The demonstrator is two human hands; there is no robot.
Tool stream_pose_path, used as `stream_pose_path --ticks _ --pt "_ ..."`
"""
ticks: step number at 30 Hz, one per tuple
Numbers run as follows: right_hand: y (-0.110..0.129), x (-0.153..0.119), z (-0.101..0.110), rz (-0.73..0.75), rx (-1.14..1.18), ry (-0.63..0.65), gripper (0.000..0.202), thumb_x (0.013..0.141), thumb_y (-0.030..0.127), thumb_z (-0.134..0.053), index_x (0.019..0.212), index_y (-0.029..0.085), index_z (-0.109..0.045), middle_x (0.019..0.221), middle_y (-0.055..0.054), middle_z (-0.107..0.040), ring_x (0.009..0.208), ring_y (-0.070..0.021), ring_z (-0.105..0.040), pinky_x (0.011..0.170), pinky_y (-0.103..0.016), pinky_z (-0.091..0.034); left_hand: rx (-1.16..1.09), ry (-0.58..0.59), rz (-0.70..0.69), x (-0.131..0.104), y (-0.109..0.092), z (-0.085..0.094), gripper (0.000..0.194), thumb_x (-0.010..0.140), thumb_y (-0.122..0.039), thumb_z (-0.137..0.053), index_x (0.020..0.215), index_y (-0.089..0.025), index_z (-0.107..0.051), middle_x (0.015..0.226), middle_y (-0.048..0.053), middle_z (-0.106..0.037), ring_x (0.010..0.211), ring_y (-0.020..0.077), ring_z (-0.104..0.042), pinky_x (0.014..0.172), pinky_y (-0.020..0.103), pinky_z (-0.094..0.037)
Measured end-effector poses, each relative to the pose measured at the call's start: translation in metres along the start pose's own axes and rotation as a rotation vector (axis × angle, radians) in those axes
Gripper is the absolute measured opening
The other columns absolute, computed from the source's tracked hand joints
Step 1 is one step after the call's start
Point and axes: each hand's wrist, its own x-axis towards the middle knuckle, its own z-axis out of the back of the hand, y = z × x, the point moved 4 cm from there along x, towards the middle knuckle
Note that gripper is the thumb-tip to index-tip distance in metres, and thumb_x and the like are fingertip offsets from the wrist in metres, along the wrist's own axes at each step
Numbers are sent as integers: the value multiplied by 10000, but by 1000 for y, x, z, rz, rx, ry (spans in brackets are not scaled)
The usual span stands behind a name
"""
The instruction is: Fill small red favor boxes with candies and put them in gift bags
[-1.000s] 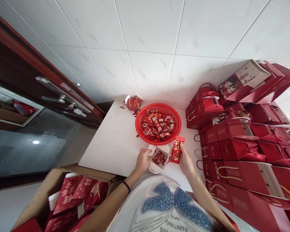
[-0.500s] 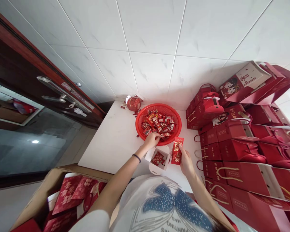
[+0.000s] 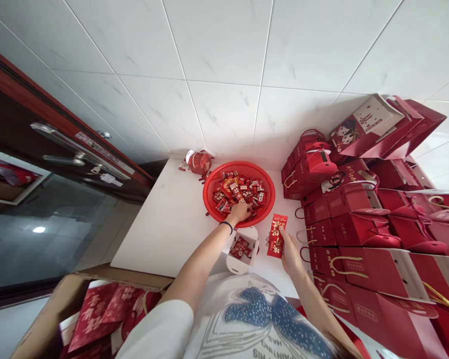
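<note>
My left hand (image 3: 240,213) reaches over the near rim of a red plastic basket (image 3: 208,204). Its fingers are bent and closed down among the wrapped sweets (image 3: 234,188); what is between them, if anything, is hidden. In my right hand (image 3: 290,249) is a flat red packet (image 3: 276,235) with gold lettering, pinched at its right edge and held upright above the table. Between my forearms stands an opened white-lined box (image 3: 251,257), flaps spread, with red patterned packets (image 3: 240,247) inside.
Stacked red gift boxes (image 3: 344,232) and red bags (image 3: 381,124) crowd the right side. A small red round container (image 3: 200,162) sits by the wall. At lower left, a cardboard carton (image 3: 52,304) holds flat red boxes. A dark door (image 3: 30,164) is at left of the white table (image 3: 153,214).
My left hand has moved forward from the basket's near edge, deeper over the sweets. My right hand still holds the red packet beside the box. The whole view has shifted slightly.
</note>
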Motion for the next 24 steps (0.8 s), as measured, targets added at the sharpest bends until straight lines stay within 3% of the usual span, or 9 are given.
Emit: stream_pose_path --ticks 8,13,17,20,22,24 --pt "6 3 -5 5 -11 -17 481 629 627 -784 729 174 -655 615 -60 -710 593 -240 -693 523 -310 -526 -51 32 -40 -9 5 6 148 668 -110 -730 768 -218 -745 901 53 -766 932 257 -691 886 311 -485" --pt "9 -1 -5 1 -9 -30 522 584 650 -795 721 169 -645 643 -61 -716 595 -239 -692 533 -318 -538 -161 -62 -82 -21 3 23 148 732 -134 -685 867 -186 -712 961 43 -740 907 219 -676 838 290 -496" --pt "8 -1 -2 3 4 -36 508 591 634 -798 730 170 -645 648 -63 -714 600 -232 -691 543 -317 -545 -343 -39 -251 -55 2 30 153 686 -115 -725 822 -177 -691 916 14 -716 875 187 -655 834 273 -491" --pt "7 1 -2 1 -11 -23 499 607 630 -788 731 169 -643 612 -53 -696 578 -227 -682 529 -313 -536 -422 16 -357 -91 3 21 153 669 -111 -746 798 -178 -698 890 17 -688 861 185 -646 834 285 -496" --pt "6 2 -4 1 -30 -9 484 630 625 -775 736 172 -642 605 -47 -693 565 -222 -678 530 -313 -533 -428 -28 -353 -112 8 13 176 660 -130 -774 818 -184 -716 958 35 -667 894 195 -648 861 306 -504" --pt "5 3 -8 8 -50 12 463 662 618 -753 743 176 -644 612 -45 -697 572 -220 -682 548 -314 -538 -442 -147 -319 -128 17 7 170 684 -132 -765 839 -190 -728 1030 54 -647 952 207 -646 903 329 -507"
